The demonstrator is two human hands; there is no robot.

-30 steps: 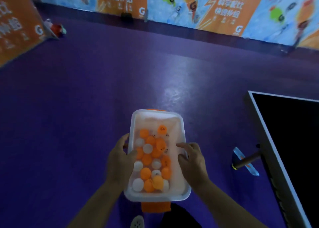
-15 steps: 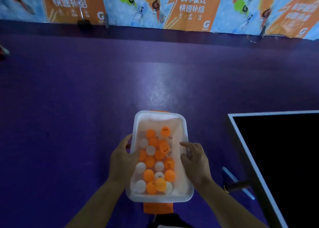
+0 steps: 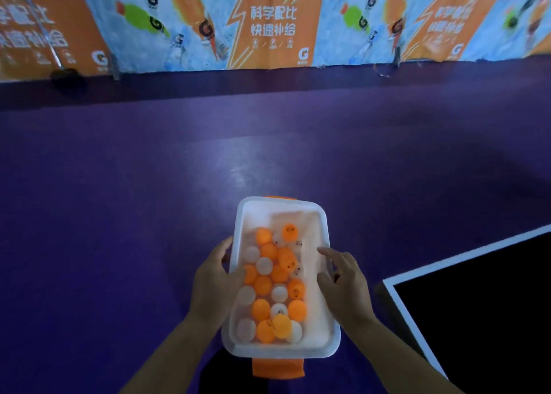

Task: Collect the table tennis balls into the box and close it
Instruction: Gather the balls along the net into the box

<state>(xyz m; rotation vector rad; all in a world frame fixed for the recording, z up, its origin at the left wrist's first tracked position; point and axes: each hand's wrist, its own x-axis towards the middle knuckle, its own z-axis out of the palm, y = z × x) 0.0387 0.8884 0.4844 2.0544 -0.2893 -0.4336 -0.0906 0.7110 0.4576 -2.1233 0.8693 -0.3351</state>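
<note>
At 6 o'clock, the box [image 3: 323, 274] of balls [image 3: 272, 286] stays gripped by left hand [image 3: 215, 283] and right hand [image 3: 346, 286], fingers curled on its rims; only the view swung toward the table [image 3: 396, 286] at 4 o'clock. Closing remains.

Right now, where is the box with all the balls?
Low in the middle of the head view, the box is held between the left hand and right hand, above the purple floor.

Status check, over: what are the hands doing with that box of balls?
Left hand and right hand grip the box by its long sides. Orange and white balls inside. Whether a lid is on, cannot tell. Nothing blocking.
</note>
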